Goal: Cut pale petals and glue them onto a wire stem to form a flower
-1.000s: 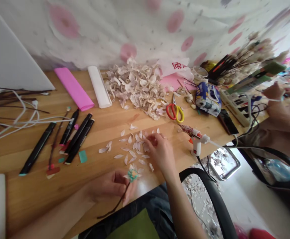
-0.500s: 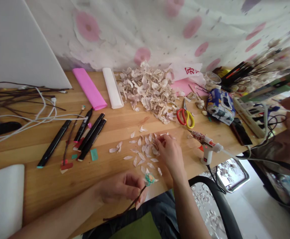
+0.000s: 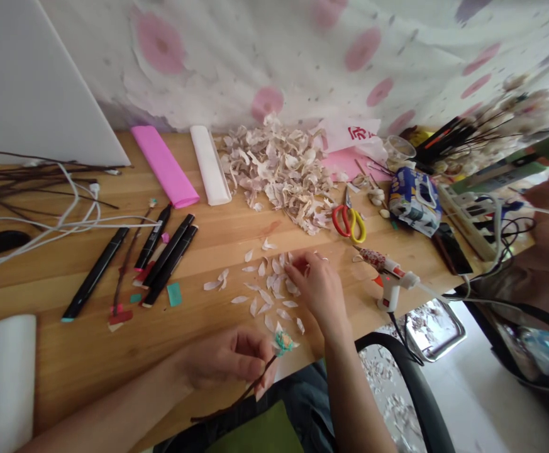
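My left hand (image 3: 224, 358) is shut on a thin brown wire stem (image 3: 242, 395), low on the wooden table's front edge. A small bud wrapped in teal-green material (image 3: 283, 343) sits at the stem's tip, just past my fingertips. My right hand (image 3: 314, 286) rests with bent fingers among scattered pale petals (image 3: 262, 292), its fingertips touching them. Whether those fingers pinch a petal is hidden by the hand.
A large heap of curled petals (image 3: 274, 176) lies behind, with red-and-yellow scissors (image 3: 348, 220) and a hot glue gun (image 3: 387, 277) to the right. Black markers (image 3: 168, 264), pink and white paper rolls (image 3: 163, 167) and white cables (image 3: 66, 220) lie left. A co-worker's hand (image 3: 545, 195) shows far right.
My right hand has shifted slightly left among the petals, and the stem has turned a little in my left hand. The view has swung, moving the table's contents within the frame.
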Available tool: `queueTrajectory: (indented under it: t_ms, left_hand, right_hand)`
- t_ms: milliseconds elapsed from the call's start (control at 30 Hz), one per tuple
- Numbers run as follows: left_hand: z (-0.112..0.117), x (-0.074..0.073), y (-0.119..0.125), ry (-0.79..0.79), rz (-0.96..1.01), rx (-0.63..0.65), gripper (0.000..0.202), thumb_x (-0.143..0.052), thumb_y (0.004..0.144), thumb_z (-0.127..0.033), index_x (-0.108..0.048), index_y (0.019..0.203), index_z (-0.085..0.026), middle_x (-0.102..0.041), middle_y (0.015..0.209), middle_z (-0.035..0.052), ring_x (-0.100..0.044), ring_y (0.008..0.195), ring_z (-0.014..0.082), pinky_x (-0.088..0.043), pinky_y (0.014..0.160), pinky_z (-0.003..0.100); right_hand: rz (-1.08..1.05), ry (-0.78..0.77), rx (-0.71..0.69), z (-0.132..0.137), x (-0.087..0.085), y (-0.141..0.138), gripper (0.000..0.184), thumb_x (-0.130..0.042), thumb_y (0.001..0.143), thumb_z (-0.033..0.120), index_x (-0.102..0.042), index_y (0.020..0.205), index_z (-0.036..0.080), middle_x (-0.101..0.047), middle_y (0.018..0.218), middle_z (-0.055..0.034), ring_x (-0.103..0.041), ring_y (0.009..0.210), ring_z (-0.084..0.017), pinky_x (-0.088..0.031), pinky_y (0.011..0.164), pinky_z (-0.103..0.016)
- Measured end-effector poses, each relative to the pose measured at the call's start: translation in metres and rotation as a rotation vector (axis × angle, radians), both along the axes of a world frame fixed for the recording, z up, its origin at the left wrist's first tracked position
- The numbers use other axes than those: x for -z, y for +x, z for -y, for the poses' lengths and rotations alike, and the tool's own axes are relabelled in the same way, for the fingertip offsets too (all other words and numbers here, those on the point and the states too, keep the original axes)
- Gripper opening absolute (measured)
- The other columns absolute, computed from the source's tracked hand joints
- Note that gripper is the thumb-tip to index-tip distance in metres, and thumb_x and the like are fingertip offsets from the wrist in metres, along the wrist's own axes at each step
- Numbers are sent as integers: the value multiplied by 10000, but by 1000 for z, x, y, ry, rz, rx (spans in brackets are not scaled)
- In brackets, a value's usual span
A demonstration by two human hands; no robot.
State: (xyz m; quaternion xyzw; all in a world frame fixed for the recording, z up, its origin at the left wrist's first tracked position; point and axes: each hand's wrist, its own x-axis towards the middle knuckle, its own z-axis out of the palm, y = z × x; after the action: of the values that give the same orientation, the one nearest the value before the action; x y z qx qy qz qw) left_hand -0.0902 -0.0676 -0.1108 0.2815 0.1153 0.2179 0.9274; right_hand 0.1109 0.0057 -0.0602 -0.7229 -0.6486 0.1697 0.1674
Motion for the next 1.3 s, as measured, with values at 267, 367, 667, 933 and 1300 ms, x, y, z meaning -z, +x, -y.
queueTrajectory:
  t_ms: [267,367,667,933,1300]
  left_hand:
    - [4,15,-1,34,43,48,230,-635,965,-354,-663,1065,-150,-695,997,46,-671,801,160,-587,717,338]
    - [5,17,-1,20,46,45,231,-636,963,-352,-661,1071,-149,-693,997,46,-670,798,160,-586,713,336]
    - [6,20,5,-86,64,-43,276,-631,967,-360,-646,1150,-154,-691,1076,66,-683,857,180,-597,743,360]
    - [-4,-3,4,-185,87,-100,271,-734,891,-418,-665,895,-156,-645,735,-17,-644,658,118,-534,691,272]
    - [-8,-21,5,-232,104,-133,300,-789,835,-429,-667,784,-159,-577,591,-58,-466,453,45,-510,676,217]
  right_hand:
    - [-108,16,12,-1,5,3,125,-624,850,247,-599,732,217,-644,688,-23,-569,662,-217,-361,625,-311]
    - [-199,19,51,1,5,7,148,-627,842,290,-589,718,218,-621,629,-9,-544,599,-201,-340,578,-300]
    - [-682,-9,62,10,-3,21,365,-658,827,468,-678,1044,175,-680,760,-34,-614,631,-190,-492,554,-293]
    - [-1085,-218,38,28,-30,13,339,-802,757,496,-747,939,216,-649,704,6,-630,593,-145,-557,516,-246]
    - [-1269,-163,21,52,-43,-9,195,-865,765,358,-731,764,216,-654,578,30,-591,486,-109,-523,445,-192]
